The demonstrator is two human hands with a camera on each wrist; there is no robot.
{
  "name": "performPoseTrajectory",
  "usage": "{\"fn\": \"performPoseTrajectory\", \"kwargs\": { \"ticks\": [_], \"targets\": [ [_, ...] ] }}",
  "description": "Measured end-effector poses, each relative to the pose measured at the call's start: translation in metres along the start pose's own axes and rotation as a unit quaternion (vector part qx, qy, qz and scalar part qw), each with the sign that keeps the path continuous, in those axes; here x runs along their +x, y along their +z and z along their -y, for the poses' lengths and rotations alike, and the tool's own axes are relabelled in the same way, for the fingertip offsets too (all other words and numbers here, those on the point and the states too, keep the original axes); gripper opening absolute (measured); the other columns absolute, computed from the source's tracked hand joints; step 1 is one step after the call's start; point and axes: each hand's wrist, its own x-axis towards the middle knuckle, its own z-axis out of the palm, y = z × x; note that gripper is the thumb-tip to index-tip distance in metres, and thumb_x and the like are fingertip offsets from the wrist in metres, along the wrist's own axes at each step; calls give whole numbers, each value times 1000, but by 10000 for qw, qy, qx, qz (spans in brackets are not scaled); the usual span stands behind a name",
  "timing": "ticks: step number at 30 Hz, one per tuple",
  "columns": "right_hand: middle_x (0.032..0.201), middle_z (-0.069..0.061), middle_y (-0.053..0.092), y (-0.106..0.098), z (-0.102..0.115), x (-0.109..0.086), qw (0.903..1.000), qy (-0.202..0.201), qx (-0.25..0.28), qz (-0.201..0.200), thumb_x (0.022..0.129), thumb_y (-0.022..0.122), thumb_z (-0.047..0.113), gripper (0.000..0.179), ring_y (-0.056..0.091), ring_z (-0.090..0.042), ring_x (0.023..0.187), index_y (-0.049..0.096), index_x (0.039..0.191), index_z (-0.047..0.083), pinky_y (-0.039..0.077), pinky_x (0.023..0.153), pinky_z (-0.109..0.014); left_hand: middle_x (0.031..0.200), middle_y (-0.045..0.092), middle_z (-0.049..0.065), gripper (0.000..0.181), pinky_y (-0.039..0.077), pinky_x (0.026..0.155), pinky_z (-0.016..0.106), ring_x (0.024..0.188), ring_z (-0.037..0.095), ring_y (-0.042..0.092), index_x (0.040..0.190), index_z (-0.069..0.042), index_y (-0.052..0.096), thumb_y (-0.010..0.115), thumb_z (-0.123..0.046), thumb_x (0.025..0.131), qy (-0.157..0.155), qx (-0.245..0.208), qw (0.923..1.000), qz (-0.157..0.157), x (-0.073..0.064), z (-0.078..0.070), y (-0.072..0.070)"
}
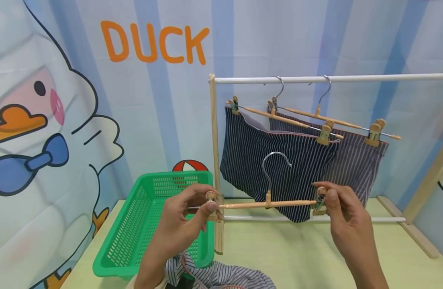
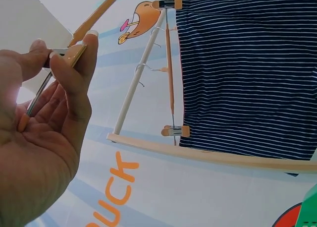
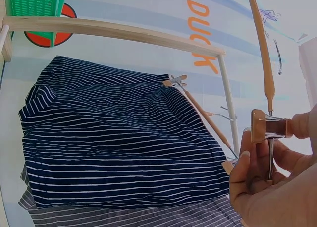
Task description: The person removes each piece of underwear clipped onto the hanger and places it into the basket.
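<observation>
Both hands hold up a clip hanger (image 1: 250, 205) in front of the rack, its metal hook pointing upward. My left hand (image 1: 185, 216) pinches the clip (image 2: 67, 54) at one end between thumb and fingers. At the other end, my right hand (image 1: 346, 216) pinches the second clip (image 3: 267, 127), with the metal rod running between the fingers. No cloth hangs from this hanger. Below the left hand lies a grey striped garment (image 1: 239, 275), partly cut off by the head view's bottom edge.
A white rail (image 1: 243, 80) on a wooden frame carries navy striped shorts (image 1: 272, 160) and grey striped shorts (image 1: 358, 160), each clipped to a hanger. The green basket (image 1: 111, 241) stands at left on the pale table (image 1: 279, 249). A duck-print curtain (image 1: 163, 120) hangs behind.
</observation>
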Motion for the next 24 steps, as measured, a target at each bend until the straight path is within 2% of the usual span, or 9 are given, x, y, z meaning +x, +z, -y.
{"fn": "performPoseTrajectory", "kwargs": {
  "ticks": [2, 7, 11, 20, 24],
  "targets": [
    [103, 9, 51, 0, 0, 0, 10000, 28, -16, -18, 108, 42, 19, 32, 47, -7, 85, 62, 130, 11, 40, 71, -14, 88, 73, 11, 18, 59, 62, 30, 55, 3, 59, 114, -8, 63, 62, -3, 96, 5, 22, 10000, -38, 0, 0, 1],
    [113, 14, 54, 2, 1, 1, 10000, 17, 19, -86, 107, 44, 19, 32, 53, -2, 94, 59, 134, 11, 41, 79, -5, 83, 72, 11, 18, 57, 57, 30, 56, 6, 61, 113, -7, 63, 62, -2, 96, -29, -40, 9999, -104, 1, -1, 1],
    [116, 15, 53, 3, 3, 2, 9999, -49, 115, -110, 107, 44, 18, 31, 56, 1, 102, 57, 134, 8, 42, 85, -2, 79, 71, 11, 17, 58, 60, 29, 54, 7, 60, 113, -4, 63, 63, -3, 96, -136, 5, 9997, -202, 1, -2, -1],
    [115, 16, 44, 4, 3, 3, 9996, 80, -92, -252, 106, 48, 16, 31, 57, 8, 95, 56, 134, 8, 42, 81, -3, 82, 71, 8, 18, 55, 52, 30, 68, 5, 68, 111, -10, 64, 64, -2, 94, -243, 220, 9981, -515, 1, -3, -6],
    [115, 16, 44, 3, 2, 2, 9993, 238, -124, -270, 106, 48, 18, 31, 57, 8, 95, 55, 135, 9, 41, 80, -3, 89, 70, 10, 18, 55, 53, 31, 73, 5, 71, 112, -9, 65, 66, -6, 94, -502, 338, 9958, -689, 1, -4, -7]
  ]
}}
